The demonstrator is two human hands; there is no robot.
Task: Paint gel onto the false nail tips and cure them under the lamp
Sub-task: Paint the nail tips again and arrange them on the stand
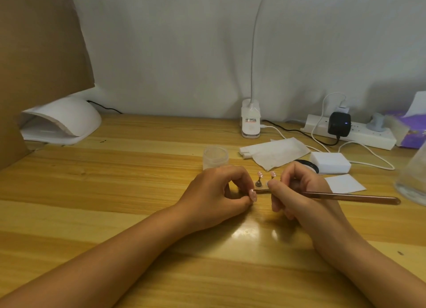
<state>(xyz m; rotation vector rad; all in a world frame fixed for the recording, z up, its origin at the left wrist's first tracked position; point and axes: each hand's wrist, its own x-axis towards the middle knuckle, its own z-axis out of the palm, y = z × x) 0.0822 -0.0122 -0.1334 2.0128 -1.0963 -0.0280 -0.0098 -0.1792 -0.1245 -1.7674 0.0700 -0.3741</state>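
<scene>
Right grip [297, 192] pinches a slim brown gel brush [350, 196], handle lying rightward, bristle end pointing left at the pale pink false nail tip [253, 195] pinched in the left grip [221, 192].

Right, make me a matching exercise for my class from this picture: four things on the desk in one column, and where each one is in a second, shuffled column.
Things
1. curing lamp
2. brush
3. clear jar
4. power strip

Places
A. back right, along the wall
B. held in the right hand
C. back left of the desk
D. just beyond the left hand

Pairs: 1-C, 2-B, 3-D, 4-A
</scene>
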